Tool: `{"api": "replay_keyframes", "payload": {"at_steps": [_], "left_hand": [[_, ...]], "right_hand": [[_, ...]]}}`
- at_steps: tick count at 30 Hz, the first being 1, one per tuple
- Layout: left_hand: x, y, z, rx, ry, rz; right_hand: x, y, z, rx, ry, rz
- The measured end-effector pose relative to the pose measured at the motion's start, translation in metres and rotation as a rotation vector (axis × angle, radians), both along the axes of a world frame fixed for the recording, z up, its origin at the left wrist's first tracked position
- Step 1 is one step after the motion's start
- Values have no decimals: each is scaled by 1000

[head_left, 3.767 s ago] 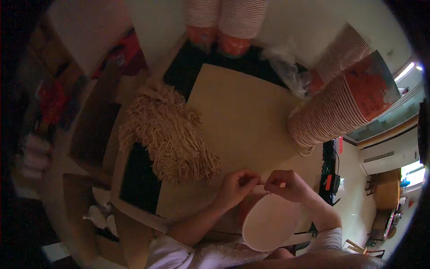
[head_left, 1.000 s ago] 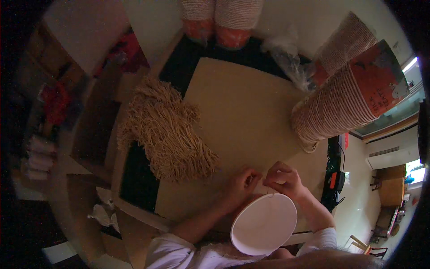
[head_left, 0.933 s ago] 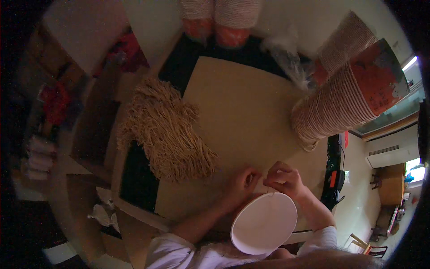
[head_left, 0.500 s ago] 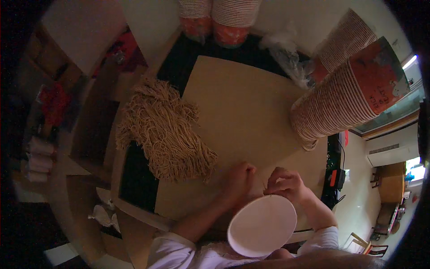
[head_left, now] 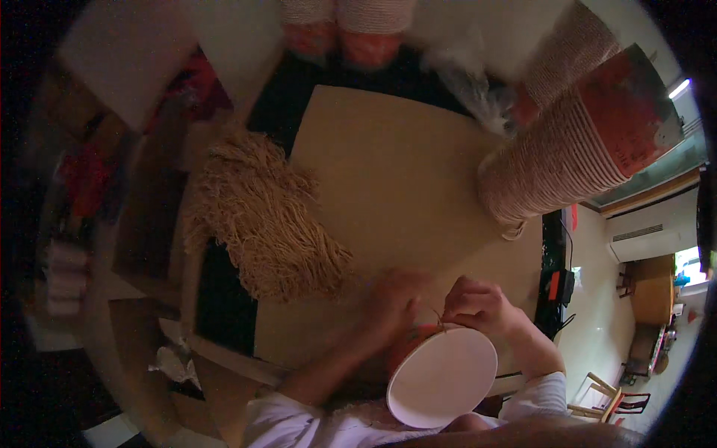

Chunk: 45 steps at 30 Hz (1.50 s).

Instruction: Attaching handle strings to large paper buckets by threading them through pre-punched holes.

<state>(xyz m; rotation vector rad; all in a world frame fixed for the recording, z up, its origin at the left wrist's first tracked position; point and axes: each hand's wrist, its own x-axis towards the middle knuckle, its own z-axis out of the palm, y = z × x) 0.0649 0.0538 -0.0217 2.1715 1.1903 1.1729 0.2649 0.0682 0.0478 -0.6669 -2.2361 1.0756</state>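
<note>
A bucket with a white round face (head_left: 442,378) and a red side leans at my lap, against the near edge of the table. Its white face is turned up towards me. My right hand (head_left: 482,305) is closed at its upper rim, where a thin tan cord (head_left: 439,317) shows by the fingertips. Just left of the rim is my left hand (head_left: 397,299), smeared by motion, so its fingers are hard to make out. Beyond it lies a big loose heap of tan cords (head_left: 265,216) on the board.
A tan board (head_left: 388,164) covers much of the dark green tabletop (head_left: 224,313). Tall stacks of red buckets (head_left: 560,149) lean at the right, and more stacked buckets (head_left: 373,30) stand at the back. Clear plastic wrap (head_left: 470,82) lies between them. Cardboard boxes (head_left: 149,209) are at the left.
The view has shifted slightly. The bucket's red side now shows beside the white face. My left hand is moving near the rim; my right hand stays there.
</note>
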Motion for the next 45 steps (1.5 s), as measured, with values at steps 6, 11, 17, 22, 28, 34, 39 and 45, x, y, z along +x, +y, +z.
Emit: {"api": "replay_keyframes", "payload": {"at_steps": [6, 11, 17, 22, 28, 34, 39, 45], "left_hand": [[2, -14, 19, -438, -380, -399], [0, -12, 21, -458, -342, -389], [5, -13, 11, -405, -307, -320], [7, -13, 11, -364, -351, -281], [7, -11, 13, -241, -148, -240], [2, -17, 34, -188, -254, -136], [-19, -33, 61, -162, -109, 30], [-60, -49, 45, -74, -89, 287]], "right_hand": [[1, 1, 5, 61, -22, 5], [1, 1, 5, 14, -2, 26], [5, 2, 4, -112, -5, 112], [0, 3, 6, -191, 20, 95], [1, 0, 23, -219, -41, 141], [14, -33, 36, -448, -122, -153], [15, -64, 39, -340, -202, -385], [21, -114, 22, -153, -161, -752]]}}
